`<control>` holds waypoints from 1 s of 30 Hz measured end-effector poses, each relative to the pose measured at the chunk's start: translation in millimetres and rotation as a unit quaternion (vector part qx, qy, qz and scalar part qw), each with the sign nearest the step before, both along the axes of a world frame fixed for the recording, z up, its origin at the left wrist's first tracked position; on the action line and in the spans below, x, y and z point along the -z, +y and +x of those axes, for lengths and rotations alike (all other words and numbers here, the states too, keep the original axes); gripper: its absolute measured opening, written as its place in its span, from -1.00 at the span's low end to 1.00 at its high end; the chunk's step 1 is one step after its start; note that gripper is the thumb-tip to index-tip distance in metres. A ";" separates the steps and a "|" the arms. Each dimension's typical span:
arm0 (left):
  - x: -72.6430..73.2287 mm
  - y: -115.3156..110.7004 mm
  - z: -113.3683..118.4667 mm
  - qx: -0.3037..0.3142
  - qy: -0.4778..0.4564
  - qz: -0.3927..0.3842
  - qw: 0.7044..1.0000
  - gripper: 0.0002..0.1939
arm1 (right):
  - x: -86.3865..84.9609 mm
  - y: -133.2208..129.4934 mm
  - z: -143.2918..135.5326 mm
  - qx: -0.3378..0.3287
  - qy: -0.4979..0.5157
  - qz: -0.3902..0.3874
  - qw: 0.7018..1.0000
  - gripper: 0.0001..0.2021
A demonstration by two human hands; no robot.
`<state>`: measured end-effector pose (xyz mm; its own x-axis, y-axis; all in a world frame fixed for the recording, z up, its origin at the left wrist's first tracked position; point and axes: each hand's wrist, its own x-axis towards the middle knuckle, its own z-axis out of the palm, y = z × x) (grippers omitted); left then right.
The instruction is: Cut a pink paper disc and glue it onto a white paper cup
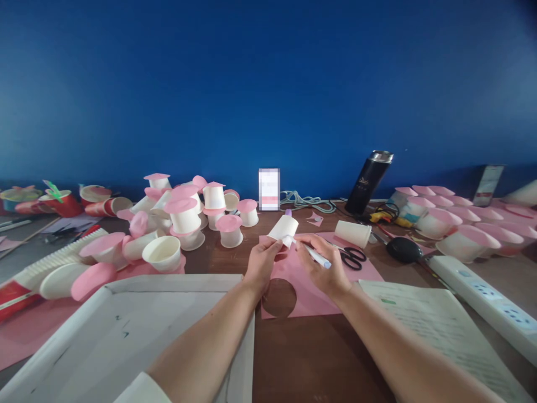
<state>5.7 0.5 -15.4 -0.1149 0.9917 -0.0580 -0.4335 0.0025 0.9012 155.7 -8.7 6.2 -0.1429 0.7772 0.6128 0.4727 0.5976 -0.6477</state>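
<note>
My left hand (pixel 260 260) is closed, pinching a small white piece (pixel 288 240) that looks like paper. My right hand (pixel 325 266) grips a white marker (pixel 318 256) with a pale blue end, its tip side meeting the white piece. Right behind my fingers a white paper cup (pixel 285 226) lies tilted; whether my left fingers also touch it I cannot tell. Beneath both hands is a pink paper sheet (pixel 310 291) with a round hole cut in it. Black-handled scissors (pixel 353 258) and another white cup (pixel 352 232) lie to the right.
At left stand several white cups topped with pink discs (pixel 181 215), and a white box lid (pixel 168 324). More capped cups (pixel 467 242), a power strip (pixel 486 291) and a printed sheet (pixel 419 319) are at right. A phone (pixel 269 190) and black flask (pixel 369 182) stand behind.
</note>
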 end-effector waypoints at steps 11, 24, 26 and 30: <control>-0.5 -0.8 0.3 0.004 -0.014 -0.001 1.000 -0.74 | -0.8 0.8 1.3 -0.006 -0.011 -0.011 1.000 -0.86; 2.3 0.3 -0.4 0.012 0.004 -0.008 1.000 -0.74 | 0.4 1.8 1.8 -0.038 -0.028 -0.007 0.999 -0.85; 1.9 0.2 -0.2 0.003 -0.003 -0.010 1.000 -0.75 | 0.1 1.3 1.5 -0.052 -0.036 -0.002 0.998 -0.85; 0.2 -0.4 0.2 0.006 -0.007 -0.010 1.000 -0.74 | -0.2 0.9 0.2 -0.009 -0.011 0.014 1.000 -0.86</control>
<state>5.9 0.1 -15.7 -0.1021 0.9916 -0.0800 -0.4463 0.0262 0.8945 155.9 -7.8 6.3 -0.1701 0.7567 0.6313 0.4751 0.6242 -0.6202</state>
